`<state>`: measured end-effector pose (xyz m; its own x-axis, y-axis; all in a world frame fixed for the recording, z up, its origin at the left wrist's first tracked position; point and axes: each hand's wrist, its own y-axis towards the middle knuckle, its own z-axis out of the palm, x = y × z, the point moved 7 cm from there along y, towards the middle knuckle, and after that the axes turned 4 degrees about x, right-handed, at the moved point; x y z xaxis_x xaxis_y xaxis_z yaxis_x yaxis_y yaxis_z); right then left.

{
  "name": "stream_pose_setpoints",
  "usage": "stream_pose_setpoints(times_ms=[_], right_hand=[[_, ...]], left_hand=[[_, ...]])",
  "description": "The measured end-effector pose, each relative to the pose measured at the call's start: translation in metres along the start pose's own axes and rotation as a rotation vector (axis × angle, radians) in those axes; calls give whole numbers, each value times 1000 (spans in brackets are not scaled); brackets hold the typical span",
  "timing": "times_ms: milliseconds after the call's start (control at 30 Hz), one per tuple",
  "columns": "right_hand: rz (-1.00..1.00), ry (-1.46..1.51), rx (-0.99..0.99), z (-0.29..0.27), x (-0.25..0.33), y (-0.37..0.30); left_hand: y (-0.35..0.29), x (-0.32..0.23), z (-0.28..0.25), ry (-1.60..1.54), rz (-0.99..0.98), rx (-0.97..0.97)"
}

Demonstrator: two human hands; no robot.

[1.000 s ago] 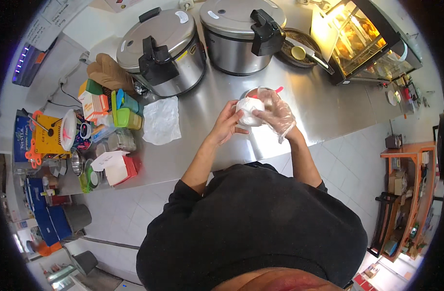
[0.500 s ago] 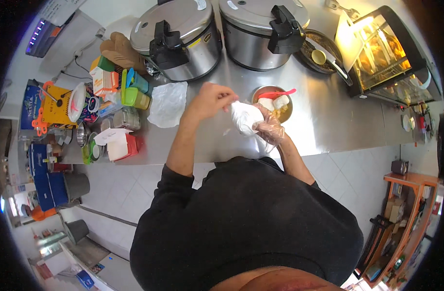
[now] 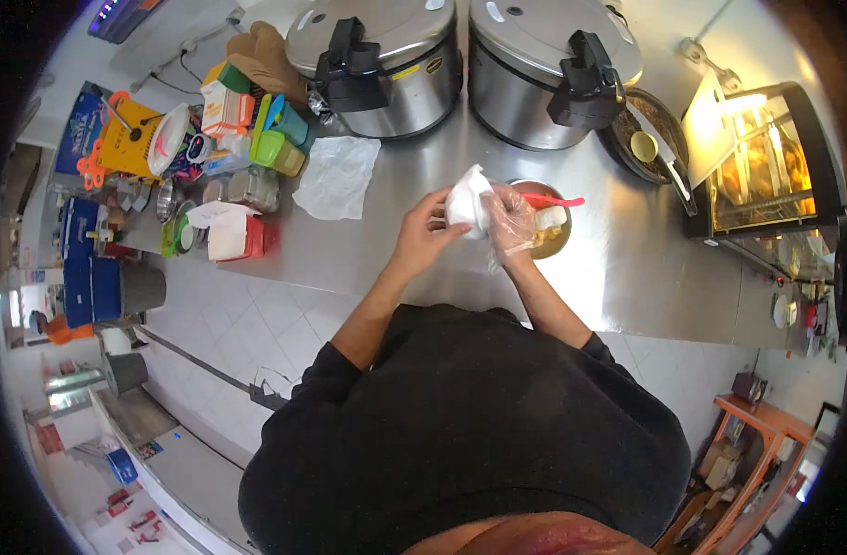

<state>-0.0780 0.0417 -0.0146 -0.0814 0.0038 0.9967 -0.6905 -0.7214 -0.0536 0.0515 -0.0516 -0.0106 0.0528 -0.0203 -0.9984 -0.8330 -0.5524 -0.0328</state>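
Note:
Between my two hands is a white paper-wrapped bundle (image 3: pixel 466 205) with a pointed top; what is inside stays hidden. My left hand (image 3: pixel 423 231), bare, has its fingers curled round the bundle's left side. On the other side my right hand (image 3: pixel 513 224), in a clear plastic glove, grips it too. Just behind the right hand a metal bowl (image 3: pixel 566 242) rests on the steel counter. It holds a red spoon (image 3: pixel 555 201), a white piece (image 3: pixel 553 217) and yellowish chunks. A white paper sheet (image 3: pixel 338 178) lies flat to the left of my hands.
Two large steel cookers (image 3: pixel 395 83) stand at the back. To their right are a dark pan (image 3: pixel 627 148) with a ladle (image 3: pixel 643 145) and a lit glass display case (image 3: pixel 766 166). Plastic containers (image 3: pixel 277 153) and a red-and-white box (image 3: pixel 234 236) crowd the left end.
My left hand has come down from the bundle's twisted top to its side, so both hands now hold it. The bundle stands more upright. The whole view has shifted.

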Motion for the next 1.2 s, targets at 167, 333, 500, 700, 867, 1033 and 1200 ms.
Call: stream_pose_setpoints(times_ms=[167,333,500,700,867,1033,1200], right_hand=[[181,334,-61,36,-4,14],[326,547,-80,83,-18,8],[427,790,24,132,-18,0],[524,1030,159,155,-87,12],[489,1162,160,124,-99,0],[355,955,90,28,-91,-21],[367,850,-203,-63,-105,-33]], left_hand=[[-8,-16,-38,53,242,-418],[-19,-54,-59,530,475,-537],[-24,-35,-118,352,314,-531],[9,-41,-122,189,282,-264],[55,-43,-67,85,323,89],[94,-50,25,50,255,321],[124,-62,73,18,230,326]])
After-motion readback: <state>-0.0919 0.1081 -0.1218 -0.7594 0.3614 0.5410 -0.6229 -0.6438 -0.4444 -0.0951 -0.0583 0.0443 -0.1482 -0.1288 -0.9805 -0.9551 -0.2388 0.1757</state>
